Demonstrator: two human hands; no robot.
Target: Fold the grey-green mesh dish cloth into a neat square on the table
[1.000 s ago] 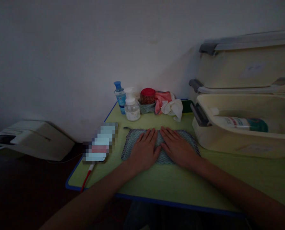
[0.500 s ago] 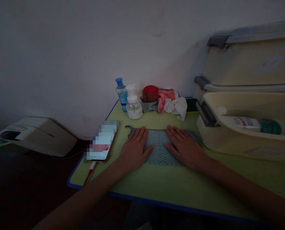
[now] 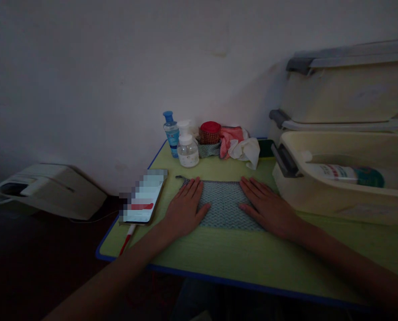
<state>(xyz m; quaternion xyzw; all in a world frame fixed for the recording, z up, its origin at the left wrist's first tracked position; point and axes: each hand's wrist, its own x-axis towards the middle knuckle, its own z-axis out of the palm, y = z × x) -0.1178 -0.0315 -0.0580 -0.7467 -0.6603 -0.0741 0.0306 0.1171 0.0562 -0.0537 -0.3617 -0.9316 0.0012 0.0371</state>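
A grey-blue patterned cloth (image 3: 222, 205) lies flat on the light green table (image 3: 215, 254), with a dark edging along its far side and a small loop at its far left corner. Flat on its left end rests my left hand (image 3: 185, 207), fingers stretched out and the thumb pointing inward. My right hand (image 3: 269, 207) lies palm down over the right end, its fingers also extended. Between the two hands the middle of the cloth shows. Both ends are partly hidden under my palms.
Left of the cloth is a phone (image 3: 145, 198) with a cable. Behind stand a blue bottle (image 3: 172, 136), a clear pump bottle (image 3: 188, 154), a red-lidded container (image 3: 210, 133) and crumpled cloths (image 3: 247, 150). A cream bin (image 3: 336, 196) holding a bottle bounds the right; a white box (image 3: 58, 189) sits far left.
My right hand has slid to the right along the cloth, widening the gap between my hands. My left hand has stayed at the left end, shifting only slightly.
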